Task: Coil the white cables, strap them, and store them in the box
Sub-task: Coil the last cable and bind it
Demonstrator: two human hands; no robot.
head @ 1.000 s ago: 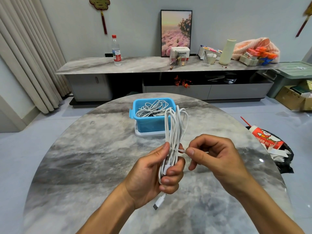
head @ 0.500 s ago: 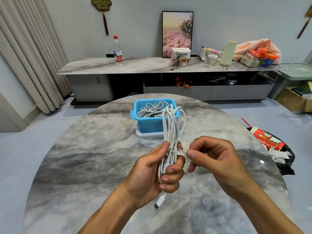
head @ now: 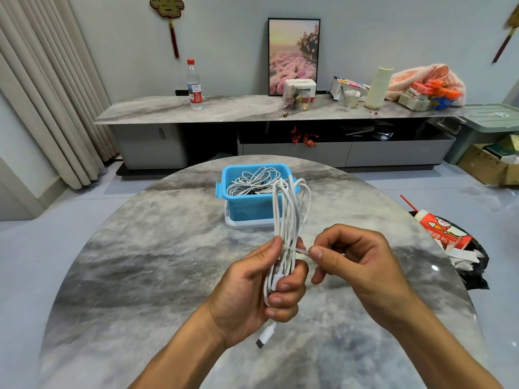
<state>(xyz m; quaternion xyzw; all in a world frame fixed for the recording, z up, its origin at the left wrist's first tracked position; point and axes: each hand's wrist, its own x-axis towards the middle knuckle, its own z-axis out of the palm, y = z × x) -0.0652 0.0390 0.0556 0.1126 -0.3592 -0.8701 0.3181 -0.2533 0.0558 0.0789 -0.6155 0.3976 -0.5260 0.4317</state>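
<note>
- White coiled cable: long narrow hank of several loops, held upright above the near middle of the table; top loops fan slightly apart, lower strands gathered tight; one flat connector end hangs free below the fist.
- Left hand: fingers and thumb curled round the lower part of the hank, gripping it.
- Right hand: thumb and forefinger pinching the tail of a thin pale strap; other fingers curled in.
- Strap: runs from the pinch to the hank just above the left fist; appears to circle the strands, though whether it is fully closed cannot be told.
- Step in hand, by judgement: strapping; coiling of this cable looks finished.
- Next move, by judgement: draw the strap snug and secure it while the left grip keeps the loops from slipping, then carry the bundle to the box.
- Blue box: open, standing on a white lid or tray near the table's far edge; more white cable already lies inside in loose loops.
</note>
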